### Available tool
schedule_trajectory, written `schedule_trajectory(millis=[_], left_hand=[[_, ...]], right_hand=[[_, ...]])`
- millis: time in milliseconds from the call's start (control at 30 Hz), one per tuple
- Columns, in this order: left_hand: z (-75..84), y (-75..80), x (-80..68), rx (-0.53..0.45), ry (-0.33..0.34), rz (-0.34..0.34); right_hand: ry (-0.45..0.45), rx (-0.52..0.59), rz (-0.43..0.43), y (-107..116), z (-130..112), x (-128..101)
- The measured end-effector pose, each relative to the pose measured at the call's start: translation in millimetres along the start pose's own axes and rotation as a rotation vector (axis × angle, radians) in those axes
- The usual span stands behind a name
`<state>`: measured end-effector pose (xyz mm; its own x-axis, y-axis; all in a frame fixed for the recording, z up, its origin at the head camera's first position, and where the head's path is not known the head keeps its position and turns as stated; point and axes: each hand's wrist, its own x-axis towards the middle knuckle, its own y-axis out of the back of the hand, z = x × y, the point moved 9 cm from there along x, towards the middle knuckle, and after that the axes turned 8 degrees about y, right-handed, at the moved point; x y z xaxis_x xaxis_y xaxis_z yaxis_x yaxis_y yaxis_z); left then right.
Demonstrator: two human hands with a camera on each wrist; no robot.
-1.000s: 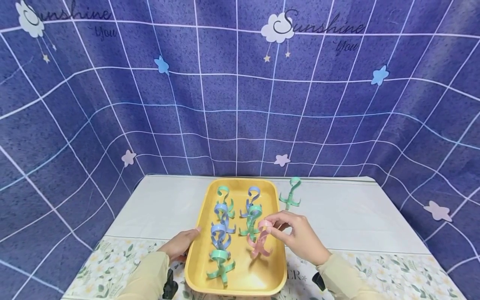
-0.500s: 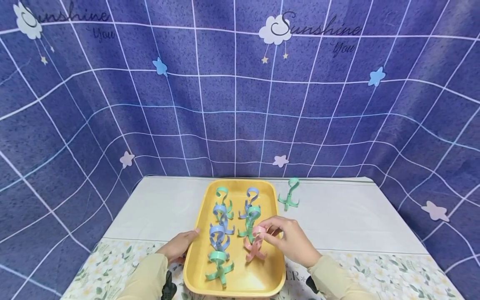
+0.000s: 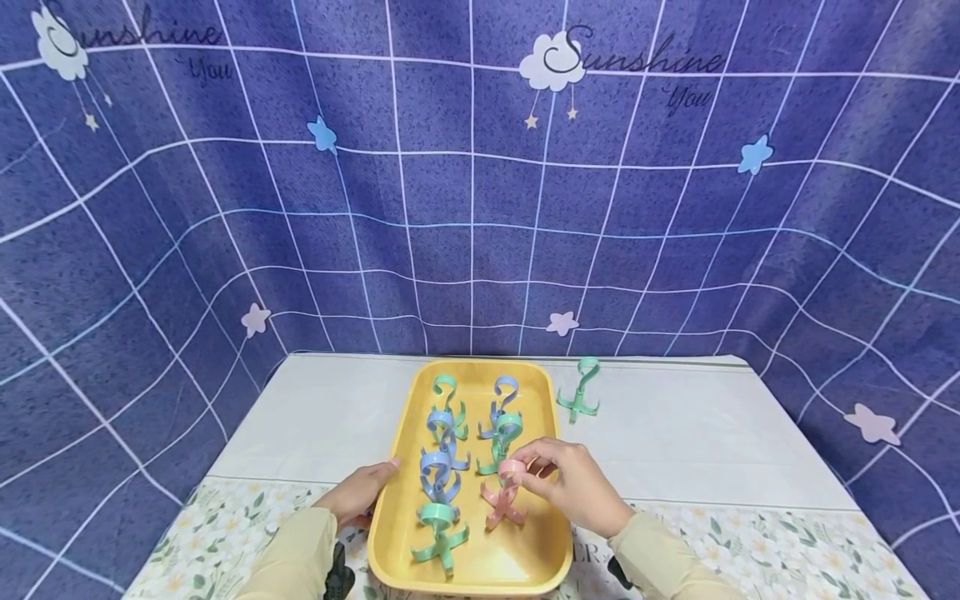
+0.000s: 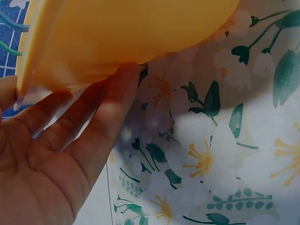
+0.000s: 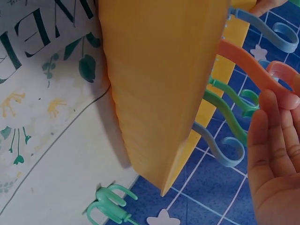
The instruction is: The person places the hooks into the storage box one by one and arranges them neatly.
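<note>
Meanwhile the left hand (image 3: pixel 358 493) is resting with relaxed fingers against the yellow tray's (image 3: pixel 542 533) left rim, seemingly steadying it near the surface's front edge. Further right, the right hand (image 3: pixel 572 487) is pinching the pink hook's (image 3: pixel 501 500) top loop, keeping it upright inside the tray.

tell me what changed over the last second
The right hand, pinching the pink hook, carried it left and nearer, down onto the tray floor beside the green hook. The left hand stayed on the tray's left rim; the lone green hook on the table did not move.
</note>
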<state>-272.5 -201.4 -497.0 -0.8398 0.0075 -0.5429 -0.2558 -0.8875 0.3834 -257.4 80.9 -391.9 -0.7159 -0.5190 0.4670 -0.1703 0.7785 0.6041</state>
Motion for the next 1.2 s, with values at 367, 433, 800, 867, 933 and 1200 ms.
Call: schedule_trajectory(millis=[367,433,800,867,933,1200], left_hand=[[0.2,-0.5,0.6,0.006,-0.002,0.004],[0.7,-0.5,0.1,0.004,-0.001,0.005],[-1.2,-0.4,1.2,0.002,-0.004,0.015],[-1.4,-0.4,1.2,0.001,-0.004,0.014],[-1.2,-0.3,0.7,-0.005,-0.005,0.014],[-1.3,-0.3,0.6,0.005,-0.001,0.011]], right_hand=[[-0.014,-0.006,-0.018,1,-1,0],[-0.016,-0.009,-0.025,1,-1,0],[-0.008,-0.028,-0.052,11,0,2],[-0.008,-0.029,-0.059,15,0,3],[-0.017,-0.033,-0.064,19,2,3],[-0.053,-0.061,-0.063,41,11,1]])
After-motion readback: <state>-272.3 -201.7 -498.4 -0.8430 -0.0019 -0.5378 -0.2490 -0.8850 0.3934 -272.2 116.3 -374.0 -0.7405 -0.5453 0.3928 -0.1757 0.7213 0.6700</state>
